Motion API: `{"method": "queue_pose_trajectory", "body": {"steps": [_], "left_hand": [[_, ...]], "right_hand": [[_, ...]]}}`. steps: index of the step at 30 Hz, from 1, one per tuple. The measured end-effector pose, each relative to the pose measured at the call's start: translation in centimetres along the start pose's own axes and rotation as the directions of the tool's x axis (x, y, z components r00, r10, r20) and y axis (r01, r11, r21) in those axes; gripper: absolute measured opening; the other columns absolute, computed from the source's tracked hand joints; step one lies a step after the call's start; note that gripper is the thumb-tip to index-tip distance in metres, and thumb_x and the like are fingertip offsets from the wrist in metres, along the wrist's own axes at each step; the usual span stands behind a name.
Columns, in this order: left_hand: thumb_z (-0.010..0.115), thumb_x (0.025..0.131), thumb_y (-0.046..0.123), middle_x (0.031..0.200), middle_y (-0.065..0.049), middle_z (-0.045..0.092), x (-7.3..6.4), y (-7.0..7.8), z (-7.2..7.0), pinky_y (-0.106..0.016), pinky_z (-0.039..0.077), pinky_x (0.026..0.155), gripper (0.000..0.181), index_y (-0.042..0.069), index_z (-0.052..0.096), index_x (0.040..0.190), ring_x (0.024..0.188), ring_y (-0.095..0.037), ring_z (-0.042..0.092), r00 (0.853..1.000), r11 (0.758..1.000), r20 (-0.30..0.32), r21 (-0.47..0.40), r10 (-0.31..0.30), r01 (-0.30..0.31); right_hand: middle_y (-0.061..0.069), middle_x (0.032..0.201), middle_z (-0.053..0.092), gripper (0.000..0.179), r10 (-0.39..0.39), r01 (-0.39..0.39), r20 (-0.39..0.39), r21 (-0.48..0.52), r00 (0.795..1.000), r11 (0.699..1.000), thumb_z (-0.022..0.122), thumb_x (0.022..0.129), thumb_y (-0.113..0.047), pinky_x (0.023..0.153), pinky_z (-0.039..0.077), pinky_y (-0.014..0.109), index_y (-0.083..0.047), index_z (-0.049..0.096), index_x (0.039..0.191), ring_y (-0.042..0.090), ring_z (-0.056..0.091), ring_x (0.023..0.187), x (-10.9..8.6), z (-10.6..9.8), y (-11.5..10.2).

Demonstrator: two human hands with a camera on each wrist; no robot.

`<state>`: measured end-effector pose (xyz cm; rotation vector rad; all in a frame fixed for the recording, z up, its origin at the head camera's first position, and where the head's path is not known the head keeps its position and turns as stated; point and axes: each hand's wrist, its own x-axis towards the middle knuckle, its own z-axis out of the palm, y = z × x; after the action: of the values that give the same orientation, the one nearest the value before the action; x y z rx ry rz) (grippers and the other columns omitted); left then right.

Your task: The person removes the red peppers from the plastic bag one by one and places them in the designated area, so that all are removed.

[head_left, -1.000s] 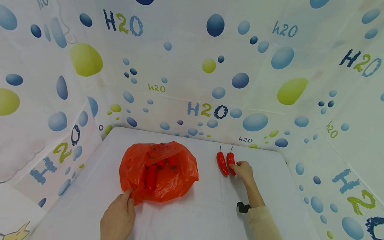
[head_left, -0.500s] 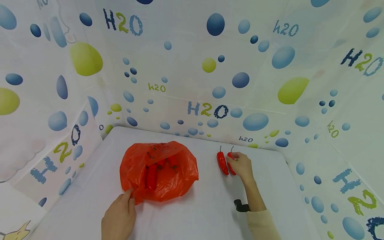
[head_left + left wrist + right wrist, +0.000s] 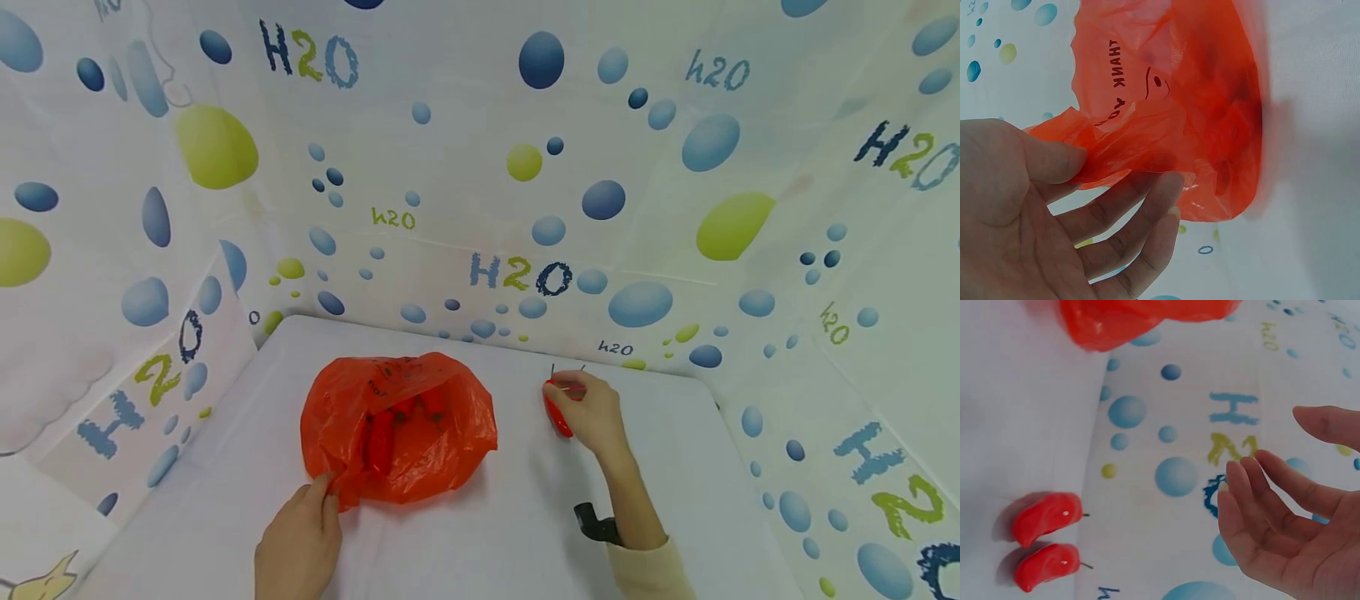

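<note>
My left hand [image 3: 298, 537] pinches the near rim of the orange-red plastic bag [image 3: 322, 408] between thumb and index finger, its other fingers loose and apart. The mouth gapes toward me, showing red peppers [image 3: 380, 446] inside. My right hand [image 3: 597, 412] hangs over the two red chili peppers on the white table [image 3: 495, 533], thumb clear of the fingers; the right wrist view shows nothing in its grasp. The inner pepper [image 3: 558, 419] lies nearer the bag and the outer pepper [image 3: 1047, 565] just beside it, stems toward the back wall.

To grasp well, I'd judge it best to lower straight down and pinch one pepper round its thick body, not the thin stem. The gap between them looks narrow, so a careless thumb could roll the neighbor. The left pinch should stay light, since thin plastic may tear.
</note>
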<state>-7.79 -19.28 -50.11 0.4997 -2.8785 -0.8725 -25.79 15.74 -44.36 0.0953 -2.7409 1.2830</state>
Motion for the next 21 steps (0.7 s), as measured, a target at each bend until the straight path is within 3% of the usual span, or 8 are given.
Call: {"method": "queue_pose_trajectory", "body": {"steps": [11,21], "left_hand": [[0.054,0.104,0.018,0.113,-0.015,0.071,0.3,-0.1,0.3,-0.063,0.058,0.079,0.043,-0.002,0.059,0.142,0.101,-0.043,0.069,1.0,1.0,0.016,0.014,-0.011,0.011],[0.053,0.104,0.017,0.116,-0.016,0.071,0.2,-0.1,0.3,-0.064,0.057,0.08,0.042,-0.001,0.059,0.142,0.104,-0.045,0.068,1.0,1.0,0.017,0.008,-0.011,0.011]], "right_hand": [[0.0,0.116,0.073,0.032,-0.091,0.091,-0.009,0.044,0.996,0.995,0.077,0.096,-0.035,0.083,0.063,0.038,-0.016,0.075,0.122,0.022,0.07,0.103,-2.0,0.4,-2.4],[-0.009,0.106,0.075,0.022,-0.182,0.17,0.05,0.18,0.982,0.969,0.077,0.096,-0.033,0.083,0.062,0.035,-0.023,0.078,0.115,0.015,0.072,0.096,-4.1,1.6,-4.5]]}}
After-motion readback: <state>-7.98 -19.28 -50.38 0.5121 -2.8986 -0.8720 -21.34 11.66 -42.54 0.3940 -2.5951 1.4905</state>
